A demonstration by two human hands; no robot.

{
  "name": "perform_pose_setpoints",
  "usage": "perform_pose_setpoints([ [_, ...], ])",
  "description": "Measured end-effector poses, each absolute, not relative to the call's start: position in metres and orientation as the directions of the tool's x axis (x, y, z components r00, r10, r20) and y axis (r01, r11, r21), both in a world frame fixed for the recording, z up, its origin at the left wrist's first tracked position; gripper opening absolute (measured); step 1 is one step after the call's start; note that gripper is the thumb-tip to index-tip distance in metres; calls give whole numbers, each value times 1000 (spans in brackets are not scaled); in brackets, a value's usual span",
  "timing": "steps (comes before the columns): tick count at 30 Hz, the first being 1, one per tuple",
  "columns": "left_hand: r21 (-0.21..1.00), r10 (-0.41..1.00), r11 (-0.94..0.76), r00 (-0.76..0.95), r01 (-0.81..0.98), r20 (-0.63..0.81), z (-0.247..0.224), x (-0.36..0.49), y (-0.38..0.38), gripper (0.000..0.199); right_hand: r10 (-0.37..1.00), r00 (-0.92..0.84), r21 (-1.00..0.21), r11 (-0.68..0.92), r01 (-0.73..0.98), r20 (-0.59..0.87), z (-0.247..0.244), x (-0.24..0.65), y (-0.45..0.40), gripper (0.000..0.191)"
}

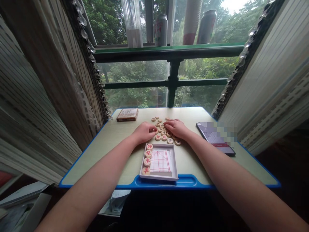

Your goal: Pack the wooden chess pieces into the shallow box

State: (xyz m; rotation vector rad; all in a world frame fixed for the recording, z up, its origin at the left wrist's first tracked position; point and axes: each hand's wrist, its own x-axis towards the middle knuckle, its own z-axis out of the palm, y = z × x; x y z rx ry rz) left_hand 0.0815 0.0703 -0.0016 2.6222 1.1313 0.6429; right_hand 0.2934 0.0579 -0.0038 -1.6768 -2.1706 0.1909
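Note:
Round wooden xiangqi pieces (164,137) with carved characters lie in a loose pile mid-table. My left hand (144,132) is at the pile's left edge, its thumb and fingertips closed on a piece. From the right, my right hand (178,129) reaches over the pile with its fingers stretched out, fingertips touching pieces. Nearer to me stands a shallow white box (175,162). Along its left side several red-marked pieces (147,161) form a column. A folded paper board with red lines (160,161) lies in the box beside them.
A decorated box lid (127,114) sits at the table's back left. To the right lies a phone (214,141) showing a timer. The table (103,158) has a blue rim with a front groove. Cans (161,30) and stacked cups stand on the window ledge; curtains hang on both sides.

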Motion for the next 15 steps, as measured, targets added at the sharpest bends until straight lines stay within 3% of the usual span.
perform_pose_setpoints([
  [4,360,728,-685,613,633,307,-1,81,70,23,953,-158,-342,243,908,257,-2,292,56,27],
  [11,358,707,-706,634,611,312,-2,81,72,21,938,-43,-541,236,807,345,-7,297,63,29],
  [15,367,707,-706,635,605,313,-2,82,71,21,921,-44,-573,278,771,388,-9,298,65,27],
])
